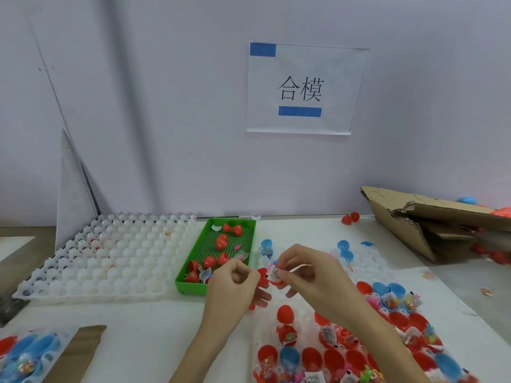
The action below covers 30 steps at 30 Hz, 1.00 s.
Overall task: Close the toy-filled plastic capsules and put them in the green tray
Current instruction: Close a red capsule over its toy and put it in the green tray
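Capsules make up most of the work left, and the bulk of them lie nearest the camera: at about 5 o'clock a clear blister sheet (304, 322) carries many open red and blue halves (359, 357), a good number with small bagged toys and paper slips in them, none yet shut as far as I can tell. One red capsule (286, 324) stands partly upright near the sheet's near-left part. At 7 o'clock another sheet of blue and red halves (27, 355) waits beside a brown board (85, 341).

At the centre, both hands meet over the white table (152, 335). The left hand (235, 283) has its fingers curled, pinching one side of a red capsule in hand (262, 277); the right hand (307, 275) pinches the other side, where a printed paper slip (275, 272) sticks out. I judge that this capsule is not yet snapped shut, and the slip may need tucking in first.

Just beyond, at 11 o'clock from the hands, the green tray (190, 286) holds a handful of red capsules; some look shut, others near its close end seem to gape, though that is hard to tell. So only a small share is done.

Farther out at 10 o'clock lies a large white moulded tray (110, 258); at 2 o'clock, torn cardboard (414, 214); on the wall at 12 o'clock, a paper sign (301, 89).
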### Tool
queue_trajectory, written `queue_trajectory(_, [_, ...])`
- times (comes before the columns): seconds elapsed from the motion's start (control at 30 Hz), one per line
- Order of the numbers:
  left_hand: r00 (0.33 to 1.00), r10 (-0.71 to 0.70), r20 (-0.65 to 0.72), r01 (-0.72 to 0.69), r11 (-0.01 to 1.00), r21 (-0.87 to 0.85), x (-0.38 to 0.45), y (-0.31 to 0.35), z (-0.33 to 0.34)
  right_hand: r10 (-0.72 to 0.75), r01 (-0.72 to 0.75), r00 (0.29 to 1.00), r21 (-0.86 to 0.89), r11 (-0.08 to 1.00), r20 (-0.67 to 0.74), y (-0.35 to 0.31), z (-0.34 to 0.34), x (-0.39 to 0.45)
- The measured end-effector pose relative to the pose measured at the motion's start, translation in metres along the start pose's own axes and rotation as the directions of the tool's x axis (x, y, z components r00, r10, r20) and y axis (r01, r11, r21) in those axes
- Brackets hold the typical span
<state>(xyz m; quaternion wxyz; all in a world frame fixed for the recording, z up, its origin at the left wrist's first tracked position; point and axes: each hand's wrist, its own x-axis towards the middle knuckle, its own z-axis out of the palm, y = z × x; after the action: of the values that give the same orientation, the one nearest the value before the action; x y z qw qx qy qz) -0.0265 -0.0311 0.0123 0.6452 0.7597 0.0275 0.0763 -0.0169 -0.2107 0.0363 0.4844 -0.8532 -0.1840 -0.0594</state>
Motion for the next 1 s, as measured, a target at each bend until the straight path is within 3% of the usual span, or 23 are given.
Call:
queue_trajectory(0.2, [0.994, -0.053, 0.1, 0.082, 0.945, -0.317, 0.002, 0.003, -0.001, 0.047, -0.037, 0.994, 0.098, 0.994, -0.1, -0.002, -0.004, 0.001])
queue_trajectory(0.43, [0.989, 0.146, 0.037, -0.137, 0.972, -0.193, -0.001, 0.007, 0.0, 0.067, -0.05, 0.986, 0.112, 0.992, -0.155, -0.002, -0.008, 0.001])
queue_trajectory(0.7, [0.929, 0.354, 0.11, -0.347, 0.935, -0.078, -0.004, 0.002, 0.002, -0.057, 0.048, 0.976, -0.048, 0.998, -0.211, -0.001, 0.0, -0.001])
queue_trajectory(1.0, [0.896, 0.442, 0.029, -0.439, 0.895, -0.072, -0.004, 0.003, 0.003, -0.047, 0.073, 0.976, 0.116, 0.991, -0.21, -0.01, -0.001, -0.001])
